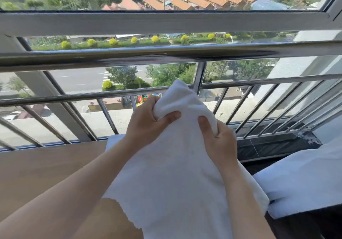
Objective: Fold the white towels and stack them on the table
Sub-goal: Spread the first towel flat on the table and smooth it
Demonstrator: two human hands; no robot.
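A white towel (172, 174) hangs in the air in front of me, above the wooden table (37, 168). My left hand (146, 122) pinches its upper edge on the left, thumb pressed into the cloth. My right hand (218, 139) grips the same edge a little lower on the right. The cloth bunches into a peak between and above the two hands. Its lower part drapes down past my forearms and out of the frame. A strip of white cloth (112, 142) lies on the table behind the held towel, mostly hidden.
A metal window railing (129, 57) with slanted bars runs right behind the table's far edge. A dark stone sill (268, 146) lies to the right. White bedding (299, 179) fills the lower right corner, beside the table.
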